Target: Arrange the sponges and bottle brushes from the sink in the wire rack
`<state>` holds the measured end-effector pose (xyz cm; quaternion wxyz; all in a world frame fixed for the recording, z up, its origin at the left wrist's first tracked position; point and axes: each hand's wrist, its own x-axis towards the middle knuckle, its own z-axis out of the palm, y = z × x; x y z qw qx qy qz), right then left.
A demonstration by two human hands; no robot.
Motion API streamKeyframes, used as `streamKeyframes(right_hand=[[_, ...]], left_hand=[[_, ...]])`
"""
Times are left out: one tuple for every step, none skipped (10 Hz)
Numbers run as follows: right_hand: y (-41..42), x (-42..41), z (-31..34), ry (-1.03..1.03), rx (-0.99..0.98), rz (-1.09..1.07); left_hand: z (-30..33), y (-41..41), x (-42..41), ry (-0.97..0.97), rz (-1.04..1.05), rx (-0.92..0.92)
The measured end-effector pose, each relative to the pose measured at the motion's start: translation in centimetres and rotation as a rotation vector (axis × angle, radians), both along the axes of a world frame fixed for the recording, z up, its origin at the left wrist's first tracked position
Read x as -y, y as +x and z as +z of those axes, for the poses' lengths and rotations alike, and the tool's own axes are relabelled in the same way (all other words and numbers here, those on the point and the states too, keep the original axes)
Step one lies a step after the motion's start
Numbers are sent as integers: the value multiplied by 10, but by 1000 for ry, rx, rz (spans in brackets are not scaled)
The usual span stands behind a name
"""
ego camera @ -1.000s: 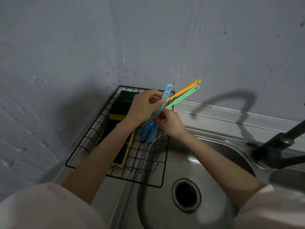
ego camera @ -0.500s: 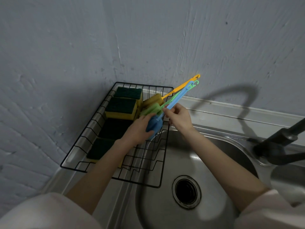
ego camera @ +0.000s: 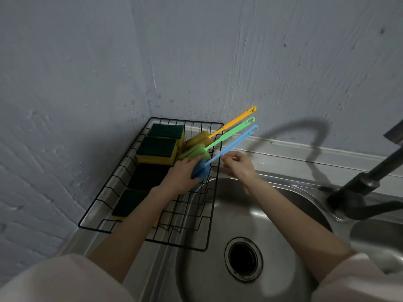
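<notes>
Left hand [ego camera: 182,176] presses on the blue bottle brush [ego camera: 201,172] head in the wire rack [ego camera: 209,214], nearest of three. Right hand [ego camera: 238,165] hovers, fingers loosely curled, holding nothing, beside its handle. Best now: seat the head between wires, handle parallel to the green brush [ego camera: 196,151].

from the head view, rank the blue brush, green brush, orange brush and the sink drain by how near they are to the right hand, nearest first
1. blue brush: its handle runs just left of the right hand.
2. green brush: next slot back in the wire rack.
3. orange brush: rearmost, by the wall.
4. sink drain: low in the basin, toward the person.
</notes>
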<state>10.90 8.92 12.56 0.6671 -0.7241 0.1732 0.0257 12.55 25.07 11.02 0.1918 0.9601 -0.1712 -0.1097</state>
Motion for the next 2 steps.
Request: streamKeyframes(right_hand=[[-3, 8, 5, -54, -41, 43], [-10, 11, 13, -195, -72, 62]], left_hand=[[5, -1, 1, -26, -7, 3], [10, -2, 2, -50, -10, 28]])
